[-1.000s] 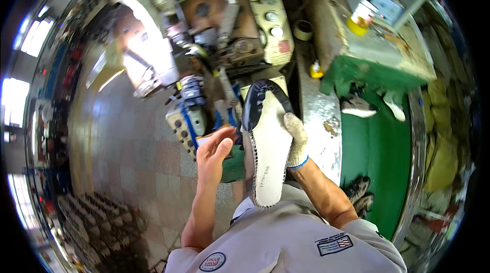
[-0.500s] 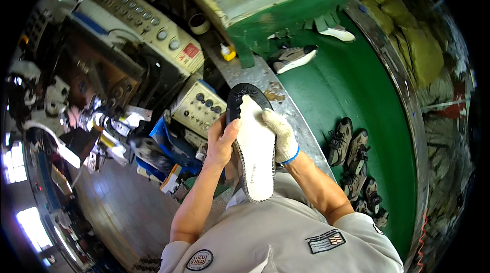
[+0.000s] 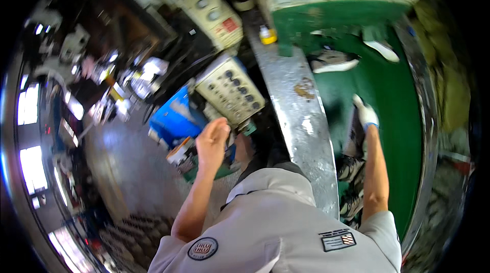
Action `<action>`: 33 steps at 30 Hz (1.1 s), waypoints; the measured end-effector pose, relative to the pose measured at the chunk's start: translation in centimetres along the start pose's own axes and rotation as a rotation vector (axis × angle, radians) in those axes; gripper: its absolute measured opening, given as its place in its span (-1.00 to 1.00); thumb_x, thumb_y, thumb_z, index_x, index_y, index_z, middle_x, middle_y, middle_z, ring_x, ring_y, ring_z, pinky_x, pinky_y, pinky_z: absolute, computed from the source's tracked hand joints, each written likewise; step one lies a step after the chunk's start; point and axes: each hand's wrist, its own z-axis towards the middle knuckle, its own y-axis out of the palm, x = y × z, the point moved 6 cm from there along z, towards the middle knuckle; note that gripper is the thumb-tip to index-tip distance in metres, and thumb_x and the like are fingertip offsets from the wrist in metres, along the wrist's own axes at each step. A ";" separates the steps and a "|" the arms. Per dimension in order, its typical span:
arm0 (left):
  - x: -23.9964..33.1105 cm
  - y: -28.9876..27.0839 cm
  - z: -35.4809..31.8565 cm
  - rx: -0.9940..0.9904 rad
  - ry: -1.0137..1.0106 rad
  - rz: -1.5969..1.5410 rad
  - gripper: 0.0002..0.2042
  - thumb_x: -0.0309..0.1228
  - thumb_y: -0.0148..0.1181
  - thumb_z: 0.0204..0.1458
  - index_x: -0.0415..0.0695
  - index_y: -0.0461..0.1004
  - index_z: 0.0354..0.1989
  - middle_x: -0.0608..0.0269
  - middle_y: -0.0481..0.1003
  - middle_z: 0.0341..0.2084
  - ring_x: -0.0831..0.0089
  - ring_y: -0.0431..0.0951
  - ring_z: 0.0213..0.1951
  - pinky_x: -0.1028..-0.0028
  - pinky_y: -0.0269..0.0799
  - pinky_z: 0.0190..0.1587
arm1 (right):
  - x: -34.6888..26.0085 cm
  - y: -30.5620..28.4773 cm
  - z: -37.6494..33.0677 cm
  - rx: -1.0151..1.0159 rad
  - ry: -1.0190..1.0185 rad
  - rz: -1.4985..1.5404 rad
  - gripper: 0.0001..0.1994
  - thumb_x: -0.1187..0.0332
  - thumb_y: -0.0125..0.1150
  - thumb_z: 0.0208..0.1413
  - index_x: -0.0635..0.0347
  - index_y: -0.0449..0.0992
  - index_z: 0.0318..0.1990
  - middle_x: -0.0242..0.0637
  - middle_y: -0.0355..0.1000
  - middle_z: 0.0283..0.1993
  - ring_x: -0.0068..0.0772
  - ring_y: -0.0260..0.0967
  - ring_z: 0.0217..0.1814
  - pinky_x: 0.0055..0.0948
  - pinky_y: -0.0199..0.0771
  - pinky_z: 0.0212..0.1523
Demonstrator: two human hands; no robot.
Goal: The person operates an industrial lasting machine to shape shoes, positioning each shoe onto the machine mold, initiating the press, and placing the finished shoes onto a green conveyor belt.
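Observation:
My right hand [image 3: 366,114], in a whitish knit glove, reaches out over the green surface at the right. It grips a dark-and-grey shoe upper [image 3: 353,132], seen narrow and partly hidden by the hand and motion blur. Several grey-and-black shoes [image 3: 351,168] lie close below it, toward my body. My bare left hand [image 3: 212,138] is raised in front of the control box, its fingers curled together with nothing visible in them.
A metal ledge [image 3: 301,120] runs between my body and the green surface [image 3: 393,171]. Farther off lie a grey shoe [image 3: 334,61] and a white-bottomed one [image 3: 382,49]. A knobbed control box [image 3: 229,91], a blue bin [image 3: 176,117] and machinery stand left. A yellow bottle [image 3: 267,35] stands on the ledge.
Both hands held the upper, pale underside up, before my body; now my left hand has let go. My right hand has carried it rightward over the green surface. The view has shifted too.

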 end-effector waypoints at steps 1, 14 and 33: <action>-1.5 -4.1 -0.7 0.139 0.014 0.060 -0.77 -0.48 0.24 0.23 -0.31 0.56 0.00 0.19 0.61 -0.14 0.55 0.58 -0.14 0.53 0.49 -0.02 | -0.6 -0.1 -0.3 0.008 -0.086 -0.124 -0.04 -0.47 -0.07 0.11 0.38 0.42 0.24 0.27 0.39 0.23 0.14 0.35 0.32 -0.08 0.34 0.28; -39.2 -16.4 -9.9 0.582 -0.591 -0.582 -0.69 -0.42 0.20 0.13 -0.39 0.48 -0.03 0.16 0.59 -0.23 0.43 0.57 -0.21 0.42 0.48 -0.12 | -5.2 15.0 -15.1 0.019 -0.391 -0.194 -0.38 0.08 0.33 0.04 0.40 0.49 0.15 0.23 0.52 0.04 0.17 0.48 0.15 -0.14 0.46 0.16; -27.2 -25.2 0.9 0.460 -0.091 -0.695 -0.56 -0.36 0.55 -0.20 -0.27 0.57 -0.12 0.26 0.61 -0.27 0.51 0.55 -0.27 0.46 0.49 -0.12 | -26.6 16.2 -30.7 -0.349 -0.737 0.571 -0.33 0.49 0.31 0.14 0.49 0.18 0.38 0.15 0.28 0.37 -0.02 0.29 0.39 -0.23 0.31 0.36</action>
